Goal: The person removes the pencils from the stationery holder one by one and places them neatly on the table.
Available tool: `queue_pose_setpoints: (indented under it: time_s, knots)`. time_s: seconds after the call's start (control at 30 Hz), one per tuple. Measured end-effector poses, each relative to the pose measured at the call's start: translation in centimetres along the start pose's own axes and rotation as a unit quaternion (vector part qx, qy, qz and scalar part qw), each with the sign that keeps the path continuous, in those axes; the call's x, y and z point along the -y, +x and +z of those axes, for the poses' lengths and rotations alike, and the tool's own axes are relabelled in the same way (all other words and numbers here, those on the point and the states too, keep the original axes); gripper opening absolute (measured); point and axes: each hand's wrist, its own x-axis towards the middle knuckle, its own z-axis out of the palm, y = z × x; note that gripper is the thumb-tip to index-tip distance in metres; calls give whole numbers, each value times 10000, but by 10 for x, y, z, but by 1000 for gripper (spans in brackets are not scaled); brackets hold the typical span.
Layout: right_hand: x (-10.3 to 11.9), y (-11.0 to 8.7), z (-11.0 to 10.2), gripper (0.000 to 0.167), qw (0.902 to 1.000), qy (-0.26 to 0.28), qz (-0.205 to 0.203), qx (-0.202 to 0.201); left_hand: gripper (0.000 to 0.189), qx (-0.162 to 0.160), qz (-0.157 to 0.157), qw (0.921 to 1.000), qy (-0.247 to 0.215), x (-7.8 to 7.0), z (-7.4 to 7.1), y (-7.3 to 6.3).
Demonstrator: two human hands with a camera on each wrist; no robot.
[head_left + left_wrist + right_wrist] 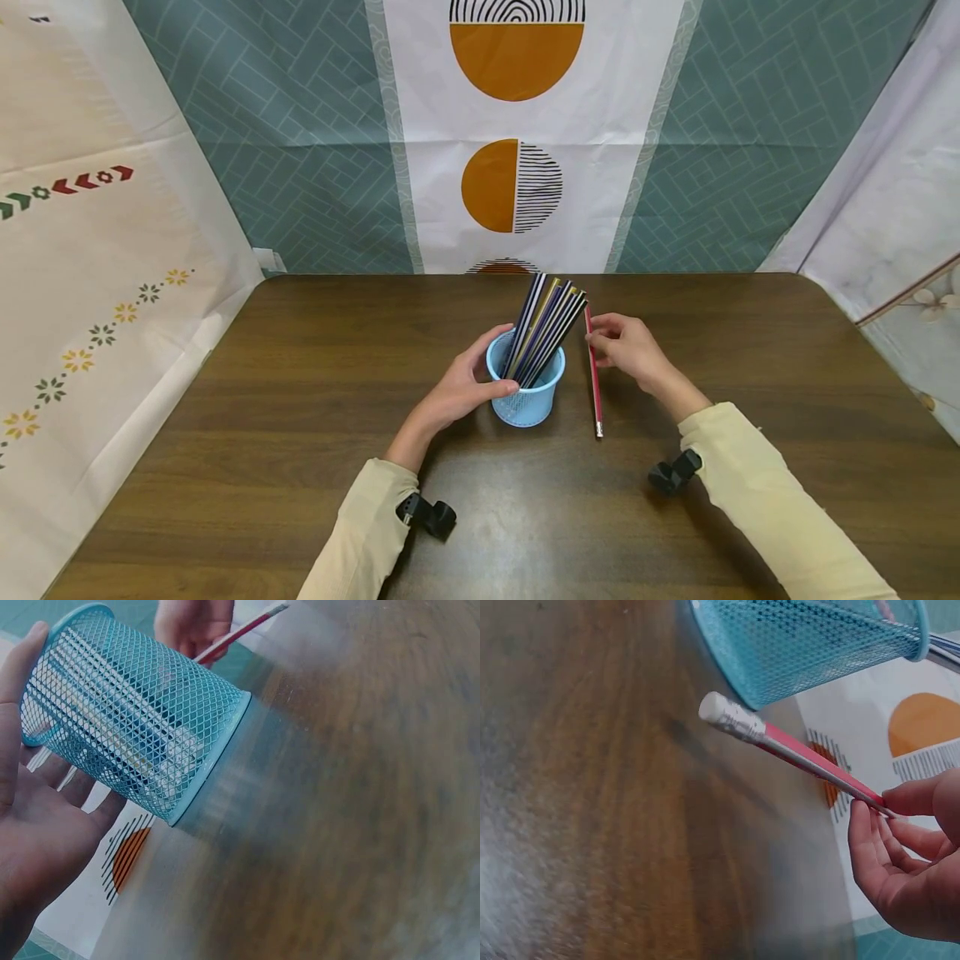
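A light blue mesh pencil cup [525, 410] stands on the table, holding several striped pencils [542, 333] that lean to the upper right. My left hand [467, 385] grips the cup from its left side, thumb across the near rim and fingers round the far side. Just right of the cup, my right hand [632, 348] pinches a red pencil [595, 385] between thumb and fingers near its upper end. In the right wrist view, the white eraser [724, 712] on that pencil points down toward the tabletop, with the pencil's shadow beneath. Its other end is partly hidden by the fingers.
The brown wooden table [262, 400] ends at a patterned cloth backdrop [300, 150]. Light cloths hang at the left and right sides. A small black camera [427, 515] is strapped to the left wrist, and another camera [675, 472] to the right.
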Motion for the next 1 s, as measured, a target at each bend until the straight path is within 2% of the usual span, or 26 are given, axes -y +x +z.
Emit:
queue_pose_setpoints:
  time_s: [0.27,0.77,1.0]
  knots:
    - [-10,4,8,36,9991,117,391,129,77,30,219,9995,-223,2,0,0]
    - [-17,4,17,30,9980,-275,562,-55,79,55,169,9996,-202,0,2,0]
    - [-16,5,18,30,9975,-385,574,-139,79,8,27,9999,-155,0,2,0]
